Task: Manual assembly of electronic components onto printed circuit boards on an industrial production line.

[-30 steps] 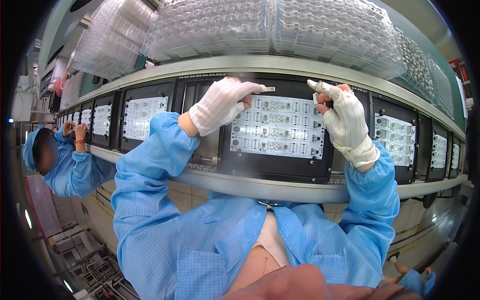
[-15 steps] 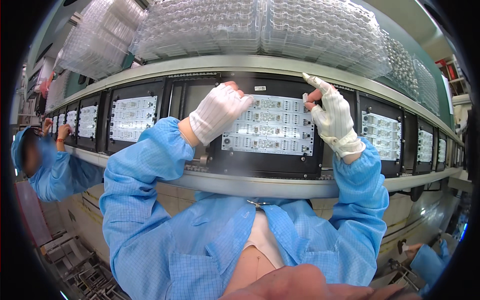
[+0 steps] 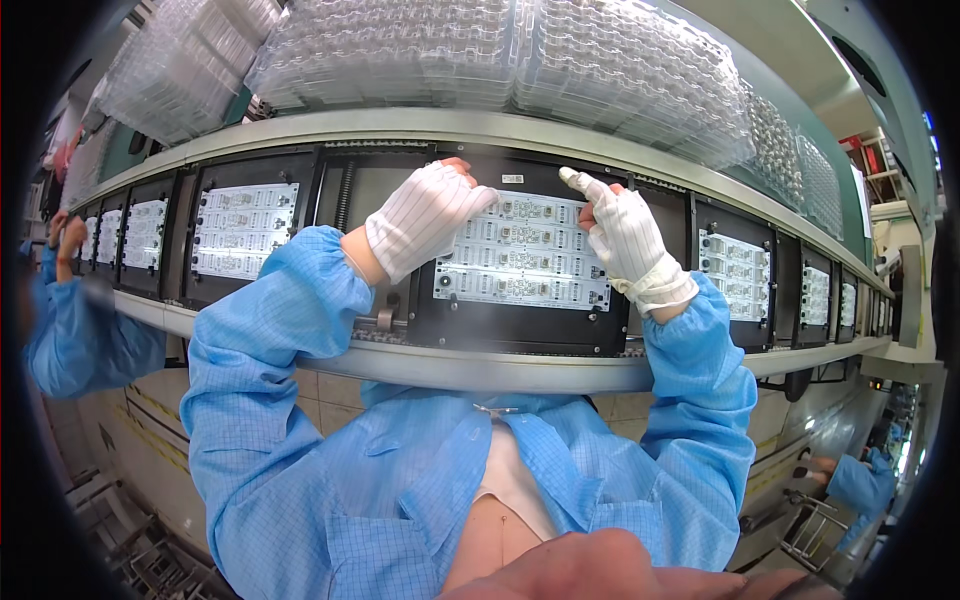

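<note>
A panel of white circuit board strips [image 3: 525,262] lies in a black carrier frame [image 3: 520,330] before me. My left hand [image 3: 428,215], in a striped white glove with bare fingertips, is curled closed over the panel's upper left corner. What its fingers hold, if anything, is hidden. At the upper right corner, my right hand [image 3: 628,238], gloved the same way, has its thumb and fingers drawn together against the board edge. One covered fingertip points up and away. Whatever lies in that pinch cannot be made out.
More carriers with boards, such as one at left [image 3: 245,232] and one at right [image 3: 735,262], line the rail. Stacked clear plastic trays [image 3: 390,60] stand behind it. A metal rail [image 3: 480,370] runs along the near side. A co-worker in blue [image 3: 90,335] works at far left.
My right hand has moved inward onto the panel's upper right corner; the small white piece seen in its pinch no longer shows. My left hand stays by its corner. The whole view has shifted slightly.
</note>
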